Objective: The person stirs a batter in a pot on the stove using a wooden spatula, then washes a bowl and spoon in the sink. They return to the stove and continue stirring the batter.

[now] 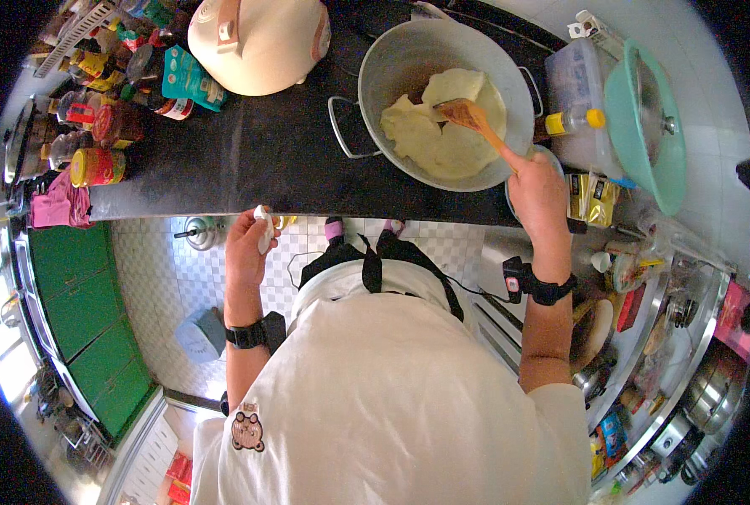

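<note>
My right hand (540, 189) grips the handle of a wooden spatula (485, 129), its blade down in a large metal pot (375, 82). A pale, thick dough-like mass (460, 148) lies in folds inside the pot, and the blade touches it. A brownish layer shows on the pot's inner wall and bottom behind the mass. Low at the left, in front of the counter's edge, my left hand (247, 246) holds a small crumpled white piece (263, 230), perhaps tissue or cloth. A looped metal handle (343, 142) sticks out from the pot's left side.
A cream rice cooker (261, 44) stands left of the pot on the dark counter (242, 158). Jars and bottles (97, 167) crowd the far left. At right are a plastic container (577, 82), a yellow-capped bottle (577, 121), a green basin (675, 170) and gold packets (593, 199).
</note>
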{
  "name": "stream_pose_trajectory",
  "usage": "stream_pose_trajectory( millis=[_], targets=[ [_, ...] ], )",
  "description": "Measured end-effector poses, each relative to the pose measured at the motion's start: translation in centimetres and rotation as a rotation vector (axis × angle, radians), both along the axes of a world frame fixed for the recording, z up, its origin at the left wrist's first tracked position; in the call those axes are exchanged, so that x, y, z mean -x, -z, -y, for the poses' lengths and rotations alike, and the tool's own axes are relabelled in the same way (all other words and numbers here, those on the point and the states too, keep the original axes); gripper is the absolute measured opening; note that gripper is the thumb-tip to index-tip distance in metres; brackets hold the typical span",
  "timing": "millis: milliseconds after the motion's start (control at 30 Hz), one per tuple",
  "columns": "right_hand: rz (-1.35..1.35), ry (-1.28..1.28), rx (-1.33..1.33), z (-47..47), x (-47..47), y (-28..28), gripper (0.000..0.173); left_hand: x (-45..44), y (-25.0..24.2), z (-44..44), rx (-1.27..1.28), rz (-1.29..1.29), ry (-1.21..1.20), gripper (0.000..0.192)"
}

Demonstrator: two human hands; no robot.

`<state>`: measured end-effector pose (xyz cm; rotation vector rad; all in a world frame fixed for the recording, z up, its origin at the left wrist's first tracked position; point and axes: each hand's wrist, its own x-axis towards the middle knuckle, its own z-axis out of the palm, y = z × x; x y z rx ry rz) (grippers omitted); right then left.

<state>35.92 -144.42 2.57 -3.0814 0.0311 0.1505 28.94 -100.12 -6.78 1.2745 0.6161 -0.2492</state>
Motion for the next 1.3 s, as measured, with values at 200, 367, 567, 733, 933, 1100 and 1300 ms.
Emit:
stream_pose_trajectory(
  millis=[200,367,567,733,933,1100,1300],
  targets=[
    [-0.006,0.067,-0.178,-1.2,-2.1,2.1,0.04,-0.7,-0.6,0.4,-0.004,0.004,-0.003,0.023],
    [-0.034,0.065,-0.189,-0.7,-1.6,1.2,0.04,-0.6,-1.0,0.3,-0.018,0.001,-0.023,0.024],
    [-0.082,0.066,-0.175,-0.9,-2.0,1.3,0.04,-0.5,-0.7,0.3,-0.013,-0.002,-0.043,0.024],
    [0.055,-0.063,-0.161,-1.6,-2.0,-0.1,0.038,-0.8,-0.3,0.3,0.027,-0.002,-0.005,0.024],
    [0.058,0.004,-0.217,-2.0,-2.0,-1.7,0.037,-0.9,-0.7,0.3,0.027,0.033,0.003,0.023],
    [-0.176,0.168,-0.136,-1.7,-1.8,-0.7,0.038,-0.9,-1.5,0.3,-0.028,0.059,-0.004,0.023],
    [-0.02,0.06,-0.196,-0.7,-1.2,-2.2,0.04,-0.9,-1.6,-0.3,-0.011,0.053,-0.037,0.024]
  ],
)
